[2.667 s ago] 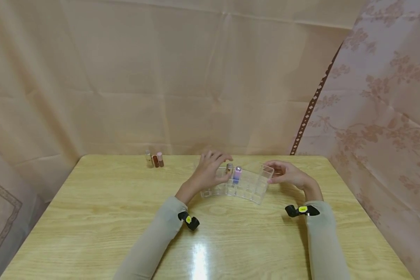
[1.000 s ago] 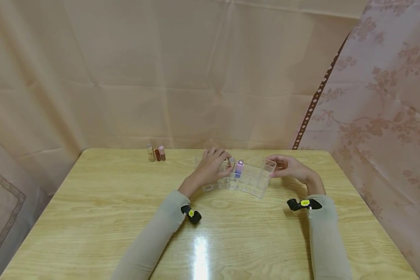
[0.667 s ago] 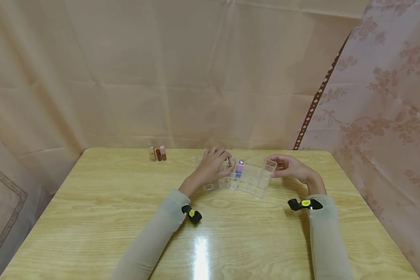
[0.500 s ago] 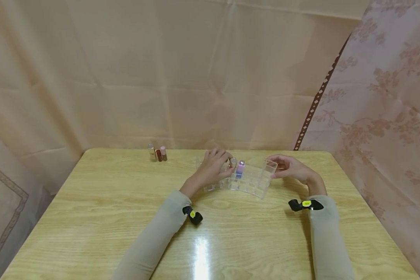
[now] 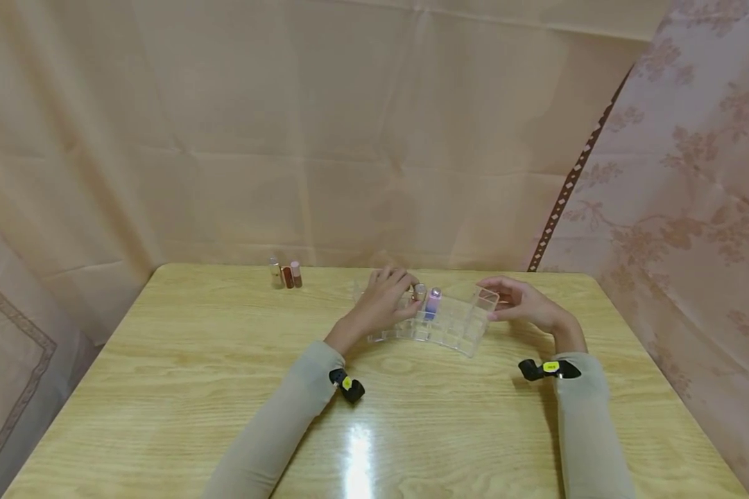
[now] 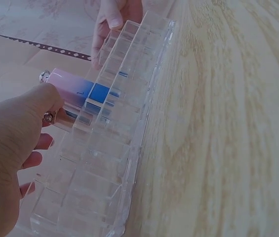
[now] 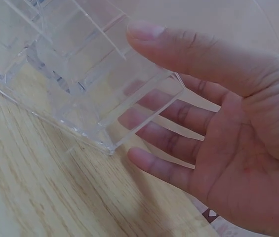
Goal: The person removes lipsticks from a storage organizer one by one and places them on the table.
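A clear tiered lipstick organizer (image 5: pixel 454 337) stands on the table between the two hands. My left hand (image 5: pixel 381 303) reaches over its left half and pinches a lipstick (image 5: pixel 419 292) with a shiny cap between thumb and fingers. In the left wrist view this lipstick (image 6: pixel 66 120) sits partly down in a slot, half covered by the thumb. Beside it, a pink-to-blue lipstick (image 6: pixel 75 88) stands in another slot. My right hand (image 5: pixel 526 305) holds the organizer's right end, its thumb on the near side and several fingers (image 7: pixel 174 138) behind the clear wall.
Three lip tubes stand together at the table's back left: a silver-gold one (image 5: pixel 276 274), a dark red one (image 5: pixel 288 278) and a pink-capped one (image 5: pixel 296 274). A beige curtain (image 5: pixel 256 138) hangs behind the wooden table (image 5: pixel 193 388).
The left fingers have closed in on the lipstick, which now sits partly hidden behind them. The right hand stays at the organizer's end. The head view has shifted slightly.
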`<state>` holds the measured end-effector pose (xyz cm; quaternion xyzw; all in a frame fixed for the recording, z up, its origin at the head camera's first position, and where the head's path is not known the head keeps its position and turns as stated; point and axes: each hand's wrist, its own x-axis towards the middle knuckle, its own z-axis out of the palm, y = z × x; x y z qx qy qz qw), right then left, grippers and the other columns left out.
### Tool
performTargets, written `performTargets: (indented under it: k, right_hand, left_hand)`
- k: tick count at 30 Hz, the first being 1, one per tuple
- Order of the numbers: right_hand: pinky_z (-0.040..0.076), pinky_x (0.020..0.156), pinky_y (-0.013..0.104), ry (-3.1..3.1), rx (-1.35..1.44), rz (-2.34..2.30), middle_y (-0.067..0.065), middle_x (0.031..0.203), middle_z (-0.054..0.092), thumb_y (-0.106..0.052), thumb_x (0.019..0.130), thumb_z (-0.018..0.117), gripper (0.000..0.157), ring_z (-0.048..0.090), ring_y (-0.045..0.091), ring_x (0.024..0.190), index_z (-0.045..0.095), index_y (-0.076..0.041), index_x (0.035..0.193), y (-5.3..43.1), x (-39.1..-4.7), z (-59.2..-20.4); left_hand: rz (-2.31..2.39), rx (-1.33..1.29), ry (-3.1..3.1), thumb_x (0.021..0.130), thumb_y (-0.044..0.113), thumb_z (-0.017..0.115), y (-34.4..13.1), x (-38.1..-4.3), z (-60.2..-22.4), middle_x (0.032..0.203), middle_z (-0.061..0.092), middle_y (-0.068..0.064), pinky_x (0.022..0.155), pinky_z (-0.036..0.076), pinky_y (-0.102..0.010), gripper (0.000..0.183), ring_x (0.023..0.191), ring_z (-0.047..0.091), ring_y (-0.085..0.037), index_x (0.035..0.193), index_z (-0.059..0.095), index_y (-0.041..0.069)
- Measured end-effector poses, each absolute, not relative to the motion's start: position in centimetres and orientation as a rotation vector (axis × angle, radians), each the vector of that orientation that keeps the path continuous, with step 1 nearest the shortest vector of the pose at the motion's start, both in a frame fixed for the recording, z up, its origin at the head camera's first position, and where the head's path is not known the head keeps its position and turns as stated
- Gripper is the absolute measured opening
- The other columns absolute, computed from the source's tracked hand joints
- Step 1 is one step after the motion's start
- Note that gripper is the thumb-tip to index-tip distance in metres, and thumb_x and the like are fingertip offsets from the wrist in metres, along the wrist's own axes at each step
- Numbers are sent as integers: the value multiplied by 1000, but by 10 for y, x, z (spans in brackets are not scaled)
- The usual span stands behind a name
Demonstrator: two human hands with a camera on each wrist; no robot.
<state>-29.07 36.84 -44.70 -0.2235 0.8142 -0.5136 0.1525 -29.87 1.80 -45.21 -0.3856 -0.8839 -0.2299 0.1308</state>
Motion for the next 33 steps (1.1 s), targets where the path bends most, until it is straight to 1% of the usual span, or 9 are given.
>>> performTargets:
  k: [5, 8, 11, 14, 16, 18, 25, 27, 33]
  right_hand:
    - [54, 90, 25, 2314, -658, -1476, 24, 149, 47, -3, 91, 74, 70, 60, 13, 119, 37, 8, 149, 371, -290, -446]
    - [55, 90, 26, 2305, -666, -1490, 18, 146, 51, -2, 90, 74, 69, 60, 15, 119, 37, 8, 149, 371, -290, -445]
    - [55, 90, 26, 2293, -659, -1506, 7, 143, 55, -1, 90, 74, 69, 60, 11, 119, 38, 8, 148, 371, -291, -444]
    - [55, 90, 25, 2288, -656, -1512, 2, 142, 56, -1, 90, 74, 69, 59, 7, 119, 38, 8, 148, 371, -291, -444]
    - [55, 91, 25, 2287, -660, -1513, 4, 142, 56, 0, 90, 73, 69, 57, 5, 121, 38, 9, 148, 371, -292, -444]
    - [54, 92, 24, 2293, -659, -1507, 10, 144, 55, -1, 90, 74, 68, 57, 4, 122, 38, 8, 148, 371, -292, -445]
    - [54, 92, 23, 2282, -652, -1516, 12, 145, 55, -1, 90, 74, 68, 56, 3, 125, 38, 9, 147, 371, -291, -446]
    - [53, 93, 23, 2290, -637, -1507, 16, 146, 54, -1, 90, 74, 68, 56, 5, 126, 38, 9, 148, 371, -291, -446]
    - [52, 95, 22, 2303, -624, -1491, 11, 146, 54, -1, 90, 73, 68, 56, 6, 125, 37, 9, 148, 371, -292, -447]
  left_hand:
    - [-671, -1124, -2555, 100, 32, 63, 18, -299, -452, 118, 61, -4, 105, 35, -49, 29, 119, 48, -26, 122, 61, 12]
    - [-676, -1124, -2546, 100, 31, 64, 18, -300, -452, 117, 61, -4, 105, 35, -49, 28, 116, 49, -25, 121, 61, 13]
    - [-681, -1121, -2542, 100, 31, 64, 18, -300, -451, 116, 60, -3, 106, 35, -48, 27, 116, 49, -25, 119, 61, 13]
    - [-691, -1124, -2539, 100, 30, 65, 18, -299, -450, 115, 60, -3, 105, 35, -49, 26, 116, 49, -25, 119, 62, 13]
    - [-699, -1127, -2533, 99, 30, 65, 17, -298, -450, 114, 60, -4, 105, 35, -49, 26, 116, 48, -26, 118, 62, 12]
    - [-699, -1129, -2528, 99, 30, 65, 17, -298, -450, 114, 59, -4, 104, 36, -50, 25, 115, 49, -26, 117, 62, 12]
    - [-677, -1124, -2552, 100, 31, 64, 17, -296, -450, 115, 59, -4, 105, 36, -49, 23, 115, 49, -25, 115, 61, 13]
    - [-673, -1126, -2544, 100, 31, 64, 17, -296, -450, 116, 59, -4, 105, 36, -49, 25, 116, 49, -25, 116, 61, 13]
    - [-656, -1117, -2564, 101, 34, 63, 17, -295, -449, 122, 59, -5, 106, 36, -48, 32, 122, 48, -26, 124, 61, 11]
